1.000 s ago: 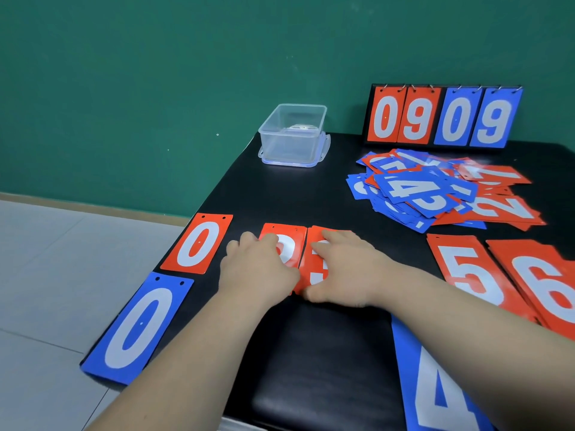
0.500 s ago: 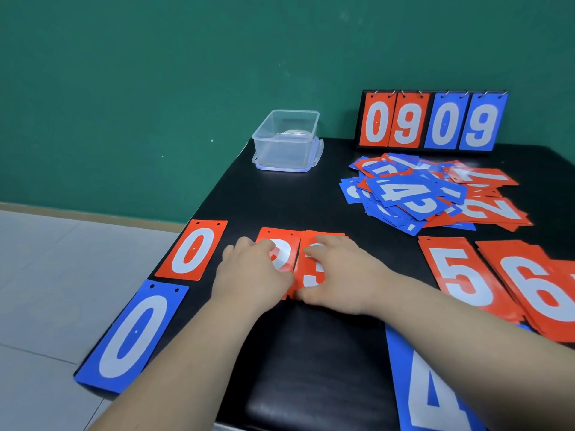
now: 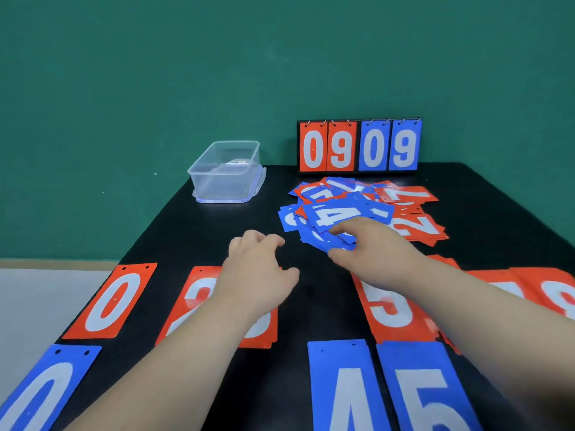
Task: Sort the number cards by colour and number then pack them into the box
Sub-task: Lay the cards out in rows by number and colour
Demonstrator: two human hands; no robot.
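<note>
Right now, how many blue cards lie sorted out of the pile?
3: blue 0 front left, blue 4 and blue 5 side by side front right. Others may be hidden under the forearms.

The box (image 3: 225,178) is of clear plastic, smooth and glossy, with light shining on its rim. The number cards (image 3: 357,209) look like thin stiff plastic sheet with a smooth, slightly shiny face. The table (image 3: 311,306) has a black matt top with only a weak sheen, the wall (image 3: 155,73) is matt green paint, and the scoreboard (image 3: 359,146) carries small metal rings (image 3: 323,122).
</note>
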